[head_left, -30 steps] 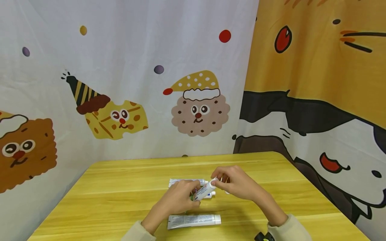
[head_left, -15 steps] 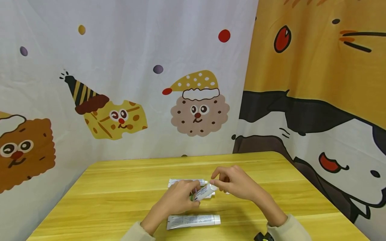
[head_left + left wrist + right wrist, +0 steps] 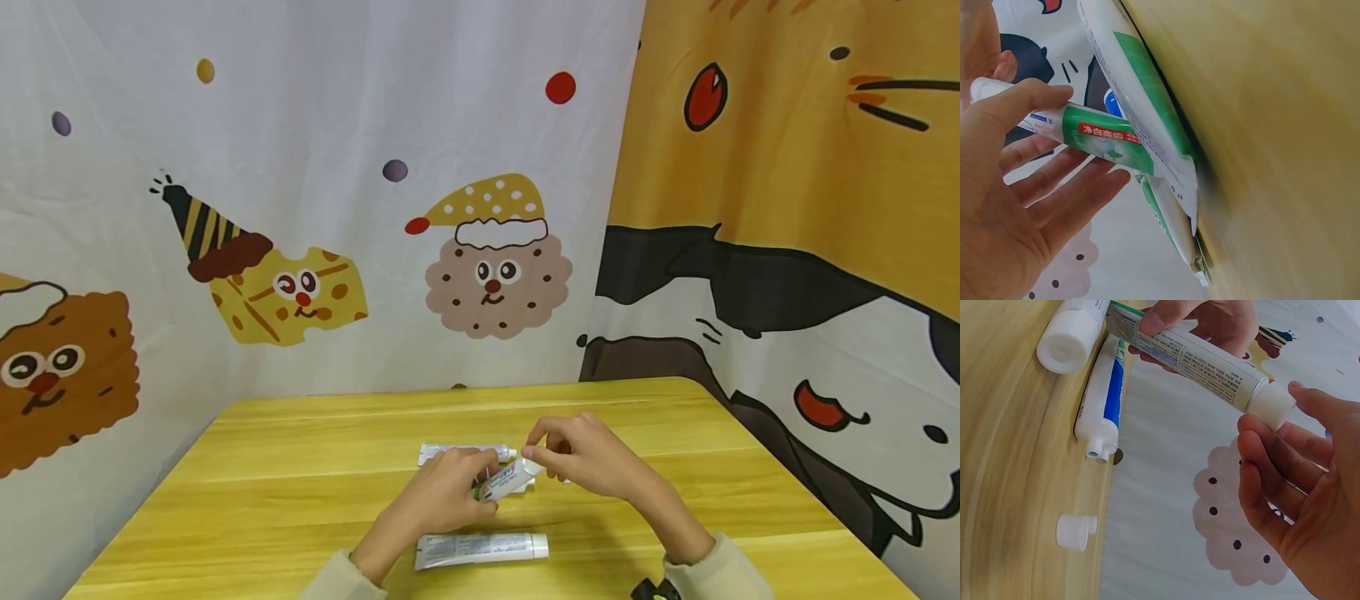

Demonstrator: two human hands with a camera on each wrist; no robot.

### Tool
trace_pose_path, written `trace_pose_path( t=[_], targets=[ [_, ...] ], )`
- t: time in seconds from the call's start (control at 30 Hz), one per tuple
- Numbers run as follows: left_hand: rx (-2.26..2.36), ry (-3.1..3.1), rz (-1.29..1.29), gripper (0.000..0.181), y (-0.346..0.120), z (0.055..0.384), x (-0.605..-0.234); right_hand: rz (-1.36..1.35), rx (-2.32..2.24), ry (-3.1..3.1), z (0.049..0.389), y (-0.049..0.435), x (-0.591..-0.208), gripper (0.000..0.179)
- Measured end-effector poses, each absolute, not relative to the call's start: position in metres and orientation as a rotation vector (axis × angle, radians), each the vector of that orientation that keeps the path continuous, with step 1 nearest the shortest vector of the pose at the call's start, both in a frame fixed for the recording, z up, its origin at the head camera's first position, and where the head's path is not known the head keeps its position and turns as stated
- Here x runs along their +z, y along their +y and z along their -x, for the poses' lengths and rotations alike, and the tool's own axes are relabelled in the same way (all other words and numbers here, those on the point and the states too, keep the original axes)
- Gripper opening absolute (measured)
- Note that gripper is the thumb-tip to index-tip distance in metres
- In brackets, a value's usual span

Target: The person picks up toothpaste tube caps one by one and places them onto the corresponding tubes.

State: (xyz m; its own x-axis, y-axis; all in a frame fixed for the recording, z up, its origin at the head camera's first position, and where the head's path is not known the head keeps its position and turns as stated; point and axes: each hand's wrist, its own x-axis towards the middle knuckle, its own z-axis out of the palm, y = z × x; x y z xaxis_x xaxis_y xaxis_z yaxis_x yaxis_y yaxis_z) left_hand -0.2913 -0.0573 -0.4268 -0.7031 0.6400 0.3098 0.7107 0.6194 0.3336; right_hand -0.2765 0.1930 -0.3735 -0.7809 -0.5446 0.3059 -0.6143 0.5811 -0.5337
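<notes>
My left hand (image 3: 446,492) grips a toothpaste tube (image 3: 1107,134) with a green and white label, thumb on one face and fingers behind. The tube is held tilted above the table, its capped end up and to the right in the head view. My right hand (image 3: 588,457) pinches the white cap (image 3: 1270,405) at that end between thumb and fingers; the cap is on the tube. A capped tube (image 3: 482,551) lies in front of the hands. Behind them lie a second tube (image 3: 441,451) and one with a blue patch (image 3: 1112,400), both with bare nozzles.
Two loose white caps (image 3: 1072,532) stand on the wooden table (image 3: 300,467), partly hidden behind my right hand in the head view. A printed cartoon curtain (image 3: 315,167) hangs at the table's back and sides.
The held tube has turned a little about its length, so its printing shows differently, and its cap end sits slightly lower. My hands have hardly moved; the tubes lying on the table stay put.
</notes>
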Motion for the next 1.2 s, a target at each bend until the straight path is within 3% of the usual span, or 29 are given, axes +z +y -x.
trace_pose_path(
  t=[1.2],
  targets=[
    [-0.624, -2.712, 1.124, 0.024, -0.0576, 0.2915, -0.4286, -1.02, 0.959, -2.73, 0.2783, 0.1917, -0.3772, 0.024]
  ],
)
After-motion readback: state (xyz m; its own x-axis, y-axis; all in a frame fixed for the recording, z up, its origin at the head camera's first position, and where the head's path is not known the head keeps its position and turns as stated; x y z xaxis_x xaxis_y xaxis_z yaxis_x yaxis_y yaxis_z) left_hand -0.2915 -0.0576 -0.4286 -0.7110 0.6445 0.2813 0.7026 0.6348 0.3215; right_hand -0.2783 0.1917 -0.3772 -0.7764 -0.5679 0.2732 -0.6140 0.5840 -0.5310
